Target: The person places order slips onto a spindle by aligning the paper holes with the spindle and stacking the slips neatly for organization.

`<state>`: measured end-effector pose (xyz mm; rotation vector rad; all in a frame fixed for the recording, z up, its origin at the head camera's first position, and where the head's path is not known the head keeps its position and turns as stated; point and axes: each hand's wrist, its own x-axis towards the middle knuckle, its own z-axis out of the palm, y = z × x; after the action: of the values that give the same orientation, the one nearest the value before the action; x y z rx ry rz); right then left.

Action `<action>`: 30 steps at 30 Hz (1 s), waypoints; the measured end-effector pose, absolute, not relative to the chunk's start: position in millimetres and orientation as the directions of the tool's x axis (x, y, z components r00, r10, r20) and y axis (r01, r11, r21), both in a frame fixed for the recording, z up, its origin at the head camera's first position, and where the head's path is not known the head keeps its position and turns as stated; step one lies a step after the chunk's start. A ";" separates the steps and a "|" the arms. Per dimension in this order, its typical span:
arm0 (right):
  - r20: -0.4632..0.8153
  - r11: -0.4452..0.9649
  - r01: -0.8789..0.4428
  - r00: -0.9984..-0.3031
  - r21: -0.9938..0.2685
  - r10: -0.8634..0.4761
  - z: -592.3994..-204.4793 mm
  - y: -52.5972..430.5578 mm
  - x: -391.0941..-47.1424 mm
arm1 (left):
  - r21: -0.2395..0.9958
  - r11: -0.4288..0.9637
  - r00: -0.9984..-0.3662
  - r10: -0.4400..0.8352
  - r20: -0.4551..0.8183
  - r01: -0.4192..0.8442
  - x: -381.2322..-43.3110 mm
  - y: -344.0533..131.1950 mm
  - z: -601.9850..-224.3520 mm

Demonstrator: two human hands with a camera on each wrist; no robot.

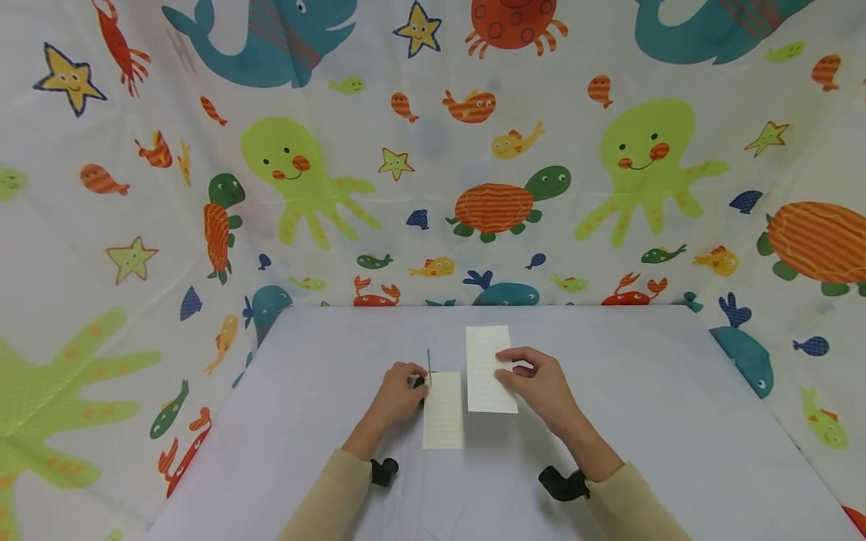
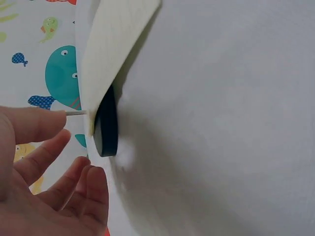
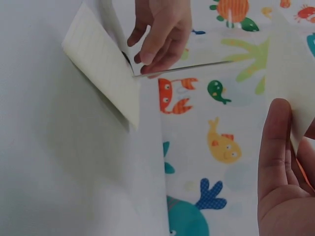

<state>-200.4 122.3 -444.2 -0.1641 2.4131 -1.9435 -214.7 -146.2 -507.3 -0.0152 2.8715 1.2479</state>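
Note:
Near the middle of the table stands a paper spike with a thin metal rod (image 1: 429,361) and a round dark base (image 2: 109,125). A pale lined paper slip (image 1: 443,413) sits tilted on the rod near its corner, partly covering the base. Beside the spike is my left hand (image 1: 401,392), its fingers loosely bent and apart; in the left wrist view a fingertip overlaps the rod, and contact is unclear. My right hand (image 1: 540,382) pinches a second lined paper slip (image 1: 485,368) by its right edge, raised to the right of the spike.
A white cloth (image 1: 311,353) covers the table. Behind and at the sides hangs a curtain (image 1: 419,165) printed with sea animals. Dark wrist cameras (image 1: 565,485) are strapped near both sleeves.

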 end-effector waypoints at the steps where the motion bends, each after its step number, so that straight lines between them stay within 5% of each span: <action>1: 0.037 0.211 -0.059 -0.993 -0.976 -0.109 -443.9 120.9 -200.5 | 0.740 0.672 -1.000 -0.019 -0.017 -0.025 -214.0 -146.5 -505.8; 16: 0.062 0.175 -0.089 -0.986 -0.981 -0.153 -441.7 100.3 -202.1 | 0.835 0.548 -0.980 -0.129 0.150 0.055 -213.3 -147.8 -481.5; 30: 0.055 0.184 -0.084 -0.986 -0.979 -0.160 -441.5 76.4 -203.5 | 0.918 0.382 -0.977 -0.132 0.167 0.105 -216.9 -141.5 -446.8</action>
<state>-203.5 76.4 -441.5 -0.2450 2.3707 -1.9541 -216.9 -141.5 -446.8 -0.0276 2.7818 1.8757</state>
